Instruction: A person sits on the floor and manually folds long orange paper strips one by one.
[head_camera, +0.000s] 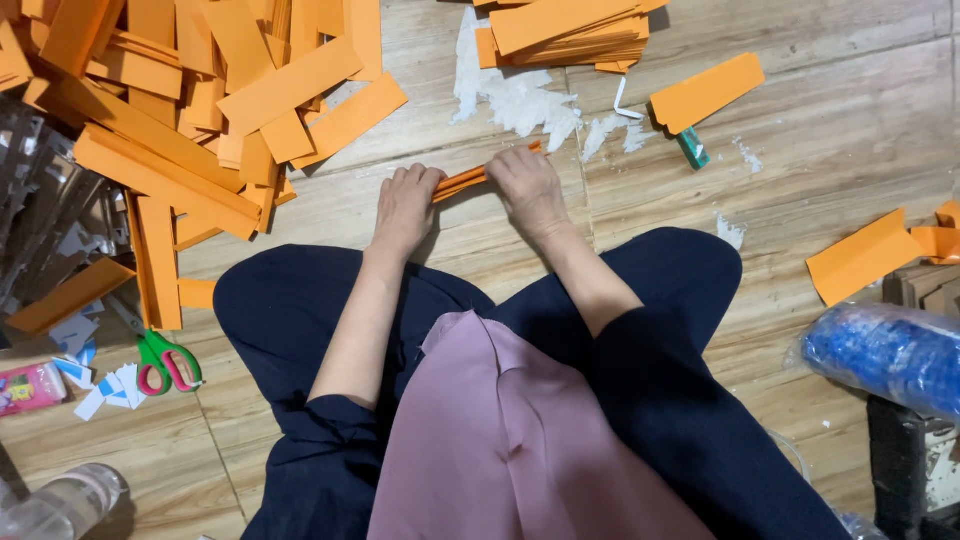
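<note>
One orange strip (462, 181) lies pinched flat against the floor (840, 130) between clenched left hand (405, 205) and right hand (527, 190), fold seemingly half-pressed; beyond the fingers, a large loose pile (190, 110) and a smaller stack (565, 35), scissors (165, 362) well left.

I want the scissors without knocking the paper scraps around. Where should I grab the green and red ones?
Probably by the looped handles: the scissors lie flat on the wooden floor, loops nearest the person's knee, blades pointing away under an orange strip. Come from the knee side.
</note>
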